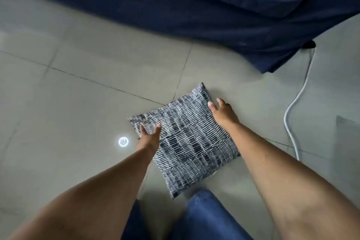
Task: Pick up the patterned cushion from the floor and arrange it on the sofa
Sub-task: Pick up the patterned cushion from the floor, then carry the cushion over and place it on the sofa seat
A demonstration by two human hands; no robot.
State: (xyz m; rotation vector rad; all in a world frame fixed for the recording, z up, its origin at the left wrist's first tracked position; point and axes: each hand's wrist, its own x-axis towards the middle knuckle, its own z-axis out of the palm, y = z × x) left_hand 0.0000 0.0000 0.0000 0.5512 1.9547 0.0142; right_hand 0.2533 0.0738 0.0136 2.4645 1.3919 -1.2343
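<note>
**On the tiled floor, two hands close in on a patterned cushion**

At the near edge of the view, a person's knees in blue denim [204, 216] bend over a grey tiled floor [81, 91], and two bare forearms reach forward and down from either side.

Just beyond the knees lies the patterned cushion [187, 142], a square of black, grey and white broken stripes, flat on the tiles and turned so that one corner points towards the person and the opposite one towards the sofa. The left hand [149, 136] rests at the cushion's left corner, fingers spread and open, fingertips on the fabric and the palm over its edge. The right hand [224, 112] sits at the cushion's far right edge, also open, the thumb touching the fabric and the fingers splayed over the floor just beside it. Neither hand has closed on the cushion; it lies between them, nearer the wrists than the elbows.

Left of the left hand, a small bright ring of light [123, 141] shines on the tiles, close to the cushion's left corner but apart from it. On the right, a white cable [292, 107] snakes across the floor, well clear of the right hand, running up towards the sofa's corner.

Farthest off, a dark blue sofa [214, 6] fills the top of the view, its cover hanging down to the floor and its near corner standing beyond the cushion's far tip.
</note>
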